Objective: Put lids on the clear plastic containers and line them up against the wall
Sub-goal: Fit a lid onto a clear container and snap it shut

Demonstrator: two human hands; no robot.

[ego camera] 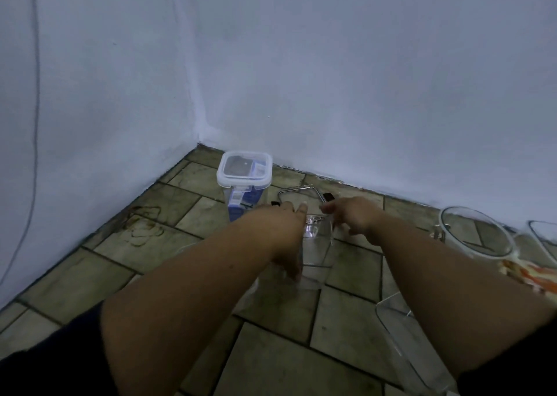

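A tall clear square container stands on the tiled floor between my two hands. A clear lid with black clips rests on its top. My left hand grips its left side with fingers on the lid edge. On the right edge, my right hand holds the lid near a black clip. In the corner, touching the wall, stands a closed container with a white-rimmed lid and a blue label.
A round clear lid or bowl lies at the right near the wall, above an orange patterned cloth. Another clear container lies tilted at the lower right. A thin cable hangs down the left wall.
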